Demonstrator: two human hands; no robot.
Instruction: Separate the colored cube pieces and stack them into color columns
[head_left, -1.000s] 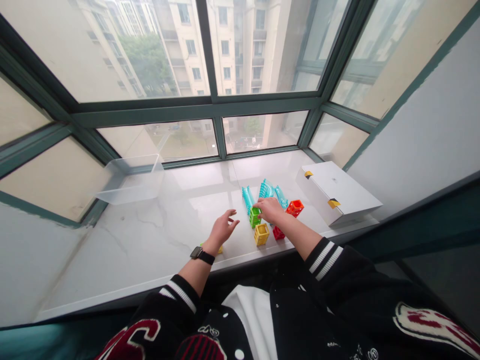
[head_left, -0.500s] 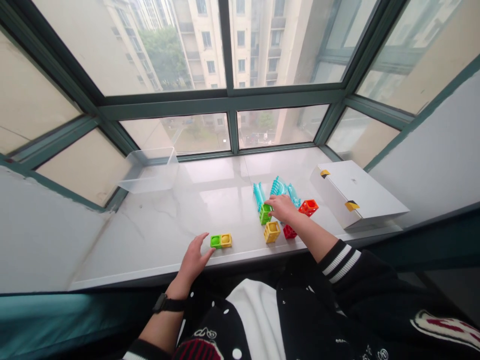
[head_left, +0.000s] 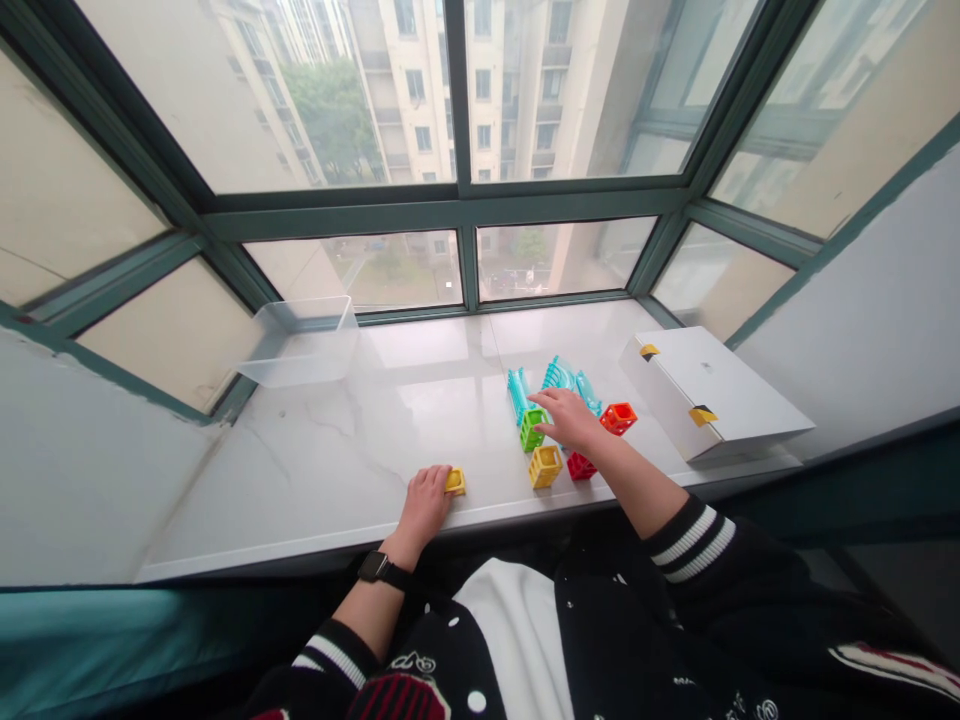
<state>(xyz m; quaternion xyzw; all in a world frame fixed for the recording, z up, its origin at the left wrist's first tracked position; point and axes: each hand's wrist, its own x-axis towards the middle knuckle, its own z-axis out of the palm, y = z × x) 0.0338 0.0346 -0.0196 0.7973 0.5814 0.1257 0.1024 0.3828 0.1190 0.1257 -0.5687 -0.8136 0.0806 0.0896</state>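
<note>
left hand down on the front edge of the marble windowsill, fingers together and curled over, knuckles up. small yellow block sits right at the fingertip side of that hand, looks like touching, but can't tell if it's actually clamped. anything under the palm is hidden. smartwatch with a black strap on the left wrist.

right hand reaches across the sill, palm down, fingers loosely apart and pointing left, not closed on anything as far as visible. fingertips are just beside a green cube-shaped block and close to the teal ridged track pieces lying behind it - contact can't be confirmed from this angle.

around that hand: yellow open-frame cube in front of the green one, dark red cube just under the right forearm, orange-red cube past the fingers' opposite side, near the white box with black and yellow tape on its corners. box sits at the right end of the sill, tilted-looking from the wide lens.

clear plastic bin stands well apart at the far left, against the green window frame. both sleeves of a black varsity jacket show, striped cuffs, white shirt under it.
</note>
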